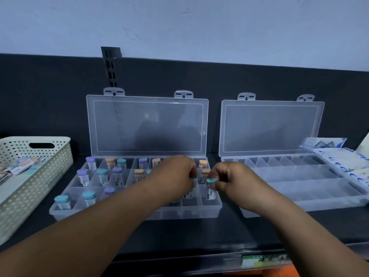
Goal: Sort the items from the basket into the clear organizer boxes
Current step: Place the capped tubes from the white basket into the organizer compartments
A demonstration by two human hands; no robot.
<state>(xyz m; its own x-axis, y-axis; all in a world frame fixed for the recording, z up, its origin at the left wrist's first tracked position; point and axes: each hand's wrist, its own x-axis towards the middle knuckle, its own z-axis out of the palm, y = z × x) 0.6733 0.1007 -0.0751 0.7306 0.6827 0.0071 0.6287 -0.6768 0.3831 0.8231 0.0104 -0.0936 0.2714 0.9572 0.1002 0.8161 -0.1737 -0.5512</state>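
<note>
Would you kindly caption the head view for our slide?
Both hands stand teal-capped vials in the left clear plastic organizer box; right box empty.

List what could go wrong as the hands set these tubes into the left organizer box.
1. The right hand grips a teal-capped tube only by its top, so it might tip while going into the front-right compartment of the left organizer box.
2. The left hand works among upright tubes, such as the orange-capped tube; a knuckle or the forearm could topple them.
3. The open lid stands just behind and could be bumped.
</note>
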